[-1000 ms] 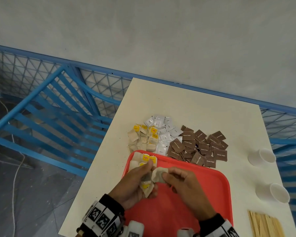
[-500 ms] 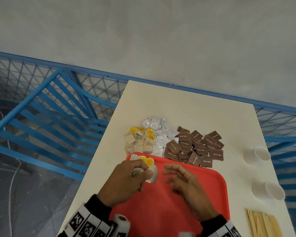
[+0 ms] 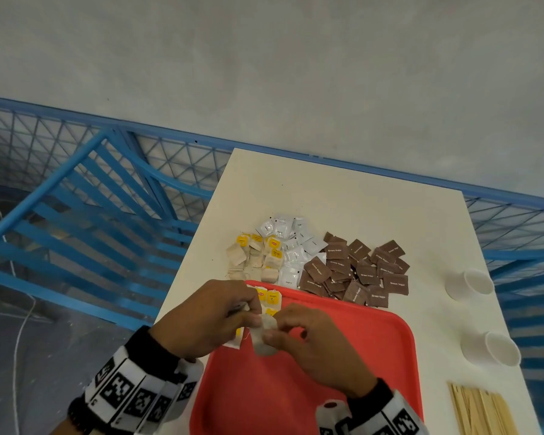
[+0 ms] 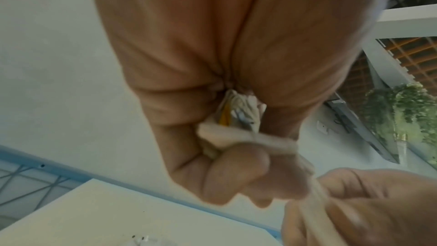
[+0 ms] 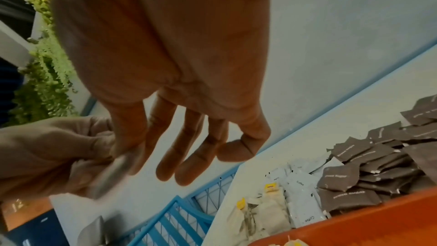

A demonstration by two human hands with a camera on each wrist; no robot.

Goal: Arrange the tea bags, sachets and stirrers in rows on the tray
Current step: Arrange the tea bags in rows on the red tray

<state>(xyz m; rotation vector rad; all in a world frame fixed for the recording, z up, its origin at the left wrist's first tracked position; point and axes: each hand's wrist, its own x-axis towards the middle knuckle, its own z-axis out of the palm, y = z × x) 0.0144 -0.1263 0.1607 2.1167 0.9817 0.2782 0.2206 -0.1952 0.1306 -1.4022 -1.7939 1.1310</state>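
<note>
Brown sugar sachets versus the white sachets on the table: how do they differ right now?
The brown sugar sachets are dark brown, printed "Brown Sugar"; the white sachets are white, some marked "Coffee". The brown pile is larger and sits right of the white pile, which lies between it and the tea bags. Both are loose, overlapping heaps on the table, behind the red tray.

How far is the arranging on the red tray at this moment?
Early stage. Done: a few yellow-tagged tea bags lie at the red tray's far left corner. In hand: the left hand grips a bunch of tea bags while the right hand pinches one tea bag. Left: the tea bag pile, white sachets, brown sugar sachets and wooden stirrers, all off the tray.
</note>
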